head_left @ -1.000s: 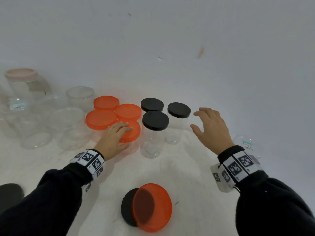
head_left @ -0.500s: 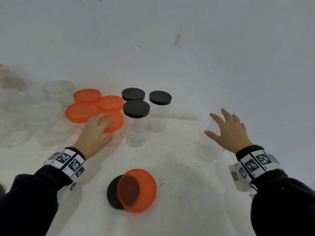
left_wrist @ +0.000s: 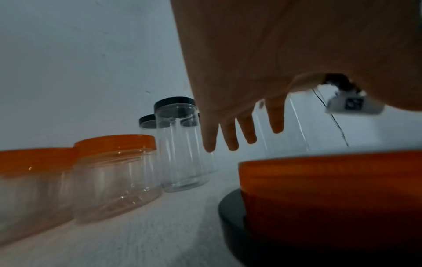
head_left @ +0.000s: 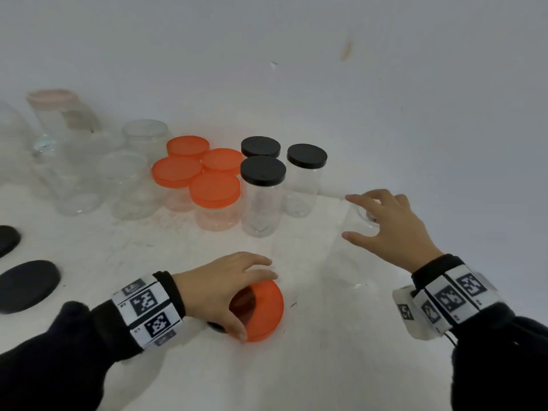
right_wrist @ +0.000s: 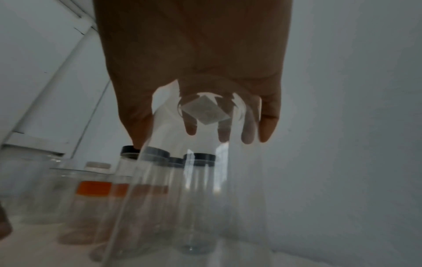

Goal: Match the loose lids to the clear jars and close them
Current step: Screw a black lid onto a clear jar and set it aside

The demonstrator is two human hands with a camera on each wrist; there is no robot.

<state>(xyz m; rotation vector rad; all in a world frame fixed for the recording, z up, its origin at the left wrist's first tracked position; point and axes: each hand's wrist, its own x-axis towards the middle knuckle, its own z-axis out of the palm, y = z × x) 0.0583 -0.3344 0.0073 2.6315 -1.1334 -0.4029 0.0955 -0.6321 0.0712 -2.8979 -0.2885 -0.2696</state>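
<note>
Black lid (left_wrist: 230, 216) under orange lid (left_wrist: 319, 189), wrist view only

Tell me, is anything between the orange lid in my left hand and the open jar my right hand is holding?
Nothing visible: bare table lies between the orange lid and the open jar.

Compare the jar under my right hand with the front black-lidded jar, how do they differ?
The jar under the right hand is open, with no lid; the front black-lidded jar is closed. The right hand grips the open jar at its rim; nothing touches the closed jar, which stands among other jars. Both are tall, clear, upright and look empty.
</note>
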